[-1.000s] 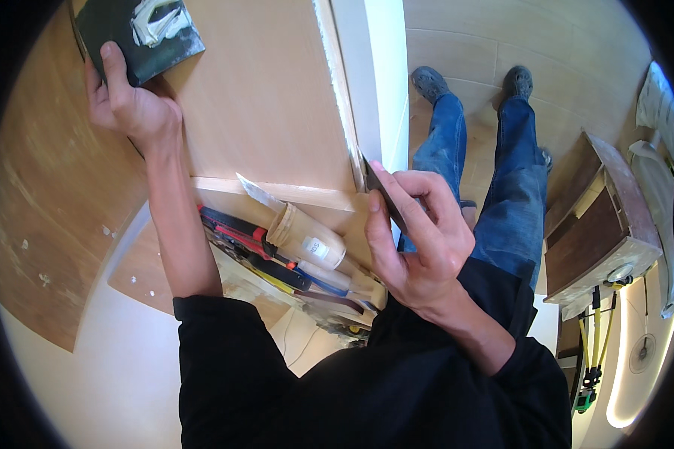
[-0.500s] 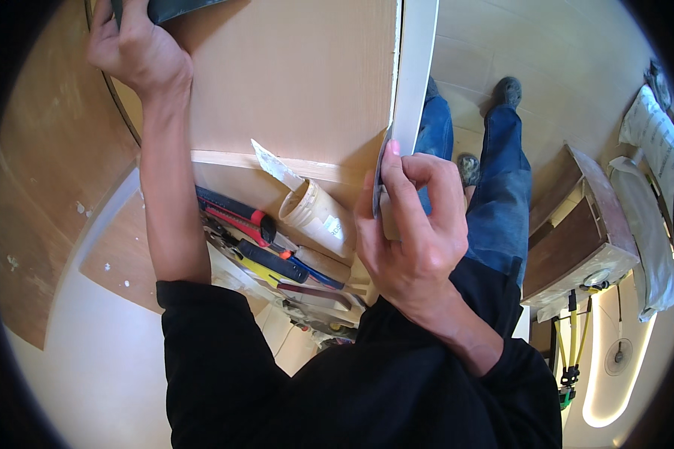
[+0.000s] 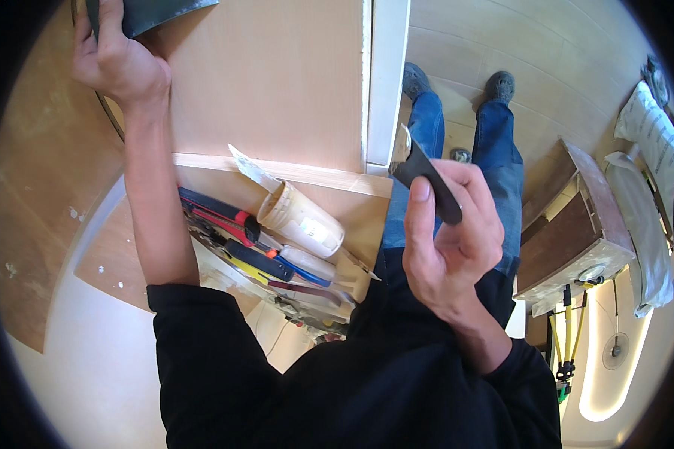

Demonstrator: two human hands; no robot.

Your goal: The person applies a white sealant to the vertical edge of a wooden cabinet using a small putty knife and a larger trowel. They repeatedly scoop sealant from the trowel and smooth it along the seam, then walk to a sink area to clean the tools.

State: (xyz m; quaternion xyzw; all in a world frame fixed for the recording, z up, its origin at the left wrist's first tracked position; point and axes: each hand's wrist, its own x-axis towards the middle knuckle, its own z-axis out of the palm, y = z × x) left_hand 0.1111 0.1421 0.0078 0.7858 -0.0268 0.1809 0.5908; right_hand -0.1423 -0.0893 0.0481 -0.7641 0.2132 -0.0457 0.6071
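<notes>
In the head view, my left hand (image 3: pixel 123 71) grips a dark plate (image 3: pixel 153 15) at the upper left, beside a pale wooden panel (image 3: pixel 262 90). My right hand (image 3: pixel 453 247) pinches a small dark scraper blade (image 3: pixel 440 194), its end smeared with pale filler. The blade is apart from the white-streaked vertical edge (image 3: pixel 365 86) at the panel's right side. Below the panel lie a cream plastic tub (image 3: pixel 311 221), a whitish-bladed putty knife (image 3: pixel 254 170), red-and-black utility knives (image 3: pixel 217 213) and several other hand tools.
My jeans-clad legs (image 3: pixel 490 194) and shoes stand on a tiled floor (image 3: pixel 539 60). At the right are a dusty wooden cabinet (image 3: pixel 554 254), plastic-wrapped bundles (image 3: pixel 625 224) and yellow tripod legs (image 3: pixel 569 337). A curved wooden board (image 3: pixel 45 224) fills the left.
My right hand has drawn the blade away from the panel's edge, rightward, and tilted it. My left hand with the plate is higher than a second ago, with less of the plate in view.
</notes>
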